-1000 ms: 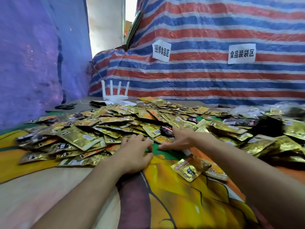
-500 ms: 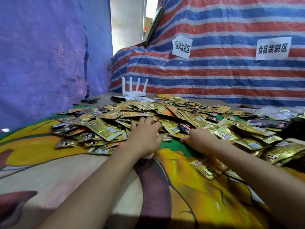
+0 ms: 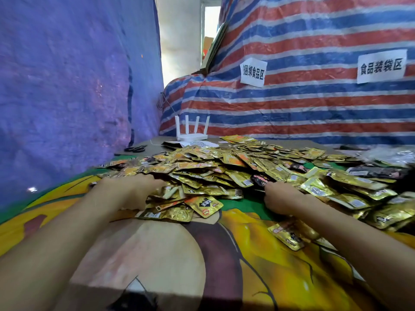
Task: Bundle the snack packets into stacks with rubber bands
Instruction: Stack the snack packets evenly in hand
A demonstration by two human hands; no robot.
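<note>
A wide heap of gold foil snack packets (image 3: 224,167) covers the far half of the table, with a few dark packets mixed in. My left hand (image 3: 132,191) lies on the near left edge of the heap, fingers reaching in over the packets. My right hand (image 3: 280,198) rests at the near edge further right, fingertips against the packets; I see nothing gripped in it. One loose gold packet (image 3: 289,234) lies beside my right forearm. No bundled stack is visible.
The table wears a yellow cartoon-print cloth (image 3: 157,254). A white router (image 3: 190,131) and a dark looped object (image 3: 134,149) sit at the back left. Striped tarp with two paper signs (image 3: 253,71) rises behind. Clear plastic bags (image 3: 393,156) lie far right.
My hands have moved apart: the left slid left and forward onto the heap's edge, the right drew slightly back. The view has dropped closer to the table.
</note>
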